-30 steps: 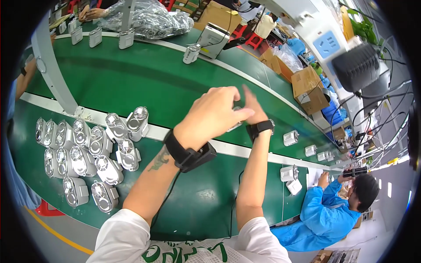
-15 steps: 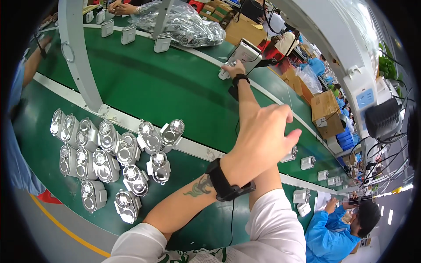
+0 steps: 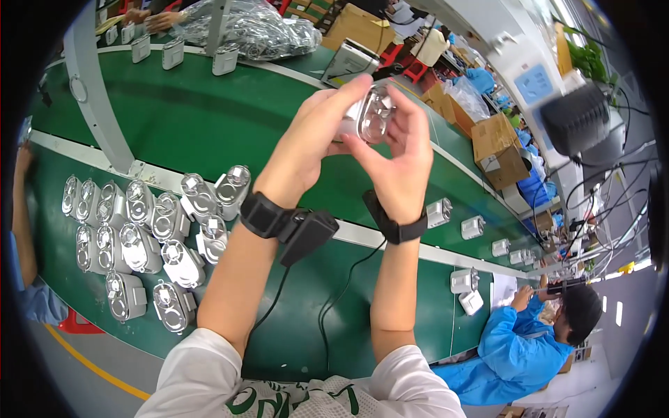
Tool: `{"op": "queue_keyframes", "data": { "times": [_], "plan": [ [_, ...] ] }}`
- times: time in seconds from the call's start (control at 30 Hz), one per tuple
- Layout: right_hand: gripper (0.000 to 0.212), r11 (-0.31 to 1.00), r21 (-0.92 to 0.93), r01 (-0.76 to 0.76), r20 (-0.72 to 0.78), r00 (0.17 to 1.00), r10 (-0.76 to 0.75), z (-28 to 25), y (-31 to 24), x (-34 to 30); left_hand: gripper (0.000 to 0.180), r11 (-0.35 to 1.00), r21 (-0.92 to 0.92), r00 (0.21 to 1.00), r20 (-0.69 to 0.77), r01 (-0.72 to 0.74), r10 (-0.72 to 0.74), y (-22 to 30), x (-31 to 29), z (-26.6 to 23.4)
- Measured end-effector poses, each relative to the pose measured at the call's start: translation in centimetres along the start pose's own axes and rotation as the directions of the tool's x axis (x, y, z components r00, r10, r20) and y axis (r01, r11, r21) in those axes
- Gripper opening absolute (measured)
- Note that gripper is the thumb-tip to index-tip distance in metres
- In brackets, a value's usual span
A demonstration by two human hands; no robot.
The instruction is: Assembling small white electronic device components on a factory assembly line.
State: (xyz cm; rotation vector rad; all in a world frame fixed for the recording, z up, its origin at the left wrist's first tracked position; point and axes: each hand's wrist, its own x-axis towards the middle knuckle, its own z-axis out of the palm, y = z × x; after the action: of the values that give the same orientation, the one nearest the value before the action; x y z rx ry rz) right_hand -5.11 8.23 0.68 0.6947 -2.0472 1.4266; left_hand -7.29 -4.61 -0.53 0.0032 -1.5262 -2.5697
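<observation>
both hands are raised above the green surface [image 3: 209, 118] with one small metal part [image 3: 368, 117] held between them. the left hand [image 3: 310, 150] closes on the part from the left, thumb and fingers curled round its body, while the right hand [image 3: 398, 167] pinches it from below and the right, fingertips [image 3: 401, 104] spread over its round open face. held this way the face is turned up toward the camera, which looks like a way to see into it, and two grips keep it from twisting. each wrist carries a black band; the left band [image 3: 263, 214] has a box [image 3: 306, 233] with a cable [image 3: 268, 306] hanging down toward the body

on the surface to the lower left lies a cluster of similar parts [image 3: 139, 237], packed in rough rows, touching one another, close to the left arm so they are easy to pick from. a grey post [image 3: 97, 90] stands just behind them. further along the surface, to the right, single parts [image 3: 439, 212] sit well apart. a bag of parts [image 3: 251, 28] rests at the far edge. a person in blue [image 3: 519, 355] works at lower right, and another person's arm [image 3: 24, 223] shows at the left rim
</observation>
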Motion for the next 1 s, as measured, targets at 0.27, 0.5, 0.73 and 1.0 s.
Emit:
{"op": "queue_keyframes", "data": {
  "times": [0.27,0.5,0.73,1.0],
  "plan": [
    [0.053,0.925,-0.189,0.330,-0.051,0.937,-0.345,-2.6,-0.6,-2.6,0.072,0.979,-0.192,0.917,0.397,0.064,0.018,0.7,-2.7,2.9],
    [0.053,0.896,-0.159,0.415,-0.088,0.898,-0.432,-2.0,-1.2,-2.6,0.075,0.937,-0.283,0.944,0.195,-0.207,0.268,0.5,-3.9,4.0],
    [0.050,0.837,0.531,0.128,-0.168,0.985,-0.043,-2.3,-3.6,-2.5,0.072,0.729,0.255,0.772,0.223,-0.635,0.595,0.4,-3.2,3.0],
    [0.053,0.840,0.534,-0.095,-0.019,0.992,0.123,-4.4,-3.3,-3.2,0.081,0.249,0.525,0.460,0.322,-0.814,0.828,1.1,-4.0,3.5]
  ]
}}
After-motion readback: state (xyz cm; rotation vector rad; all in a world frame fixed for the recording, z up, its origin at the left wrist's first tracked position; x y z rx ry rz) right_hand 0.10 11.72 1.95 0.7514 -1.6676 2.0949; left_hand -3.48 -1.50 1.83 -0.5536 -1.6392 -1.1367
